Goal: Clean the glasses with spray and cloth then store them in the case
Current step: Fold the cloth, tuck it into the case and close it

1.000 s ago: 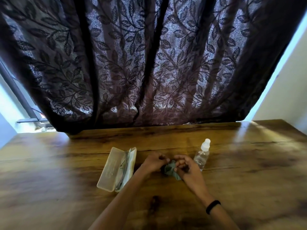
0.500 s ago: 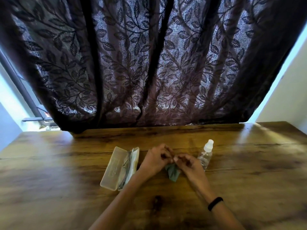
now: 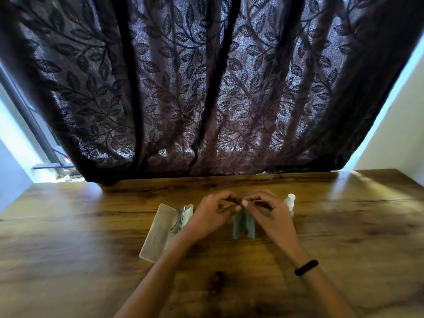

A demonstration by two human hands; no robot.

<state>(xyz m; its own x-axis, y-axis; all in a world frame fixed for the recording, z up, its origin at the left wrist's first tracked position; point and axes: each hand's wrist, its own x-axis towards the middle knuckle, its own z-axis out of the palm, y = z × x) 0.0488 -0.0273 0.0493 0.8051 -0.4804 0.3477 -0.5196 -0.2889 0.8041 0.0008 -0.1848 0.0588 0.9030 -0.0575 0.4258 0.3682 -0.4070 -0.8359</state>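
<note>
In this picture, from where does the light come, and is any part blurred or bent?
Head view: daylight comes through the curtain behind, leaving pale glare on the table; the near tabletop is blurred, and the wide lens bends the edges.

On the table (image 3: 91, 237), the case (image 3: 160, 228) lies left, cloth (image 3: 244, 224) centre, spray bottle (image 3: 290, 200) right.

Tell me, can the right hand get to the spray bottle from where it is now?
Probably yes. The spray bottle stands on the table just beyond the right hand, nothing between them. But that hand and the left hand are pinching the cloth, so it must release first.
</note>
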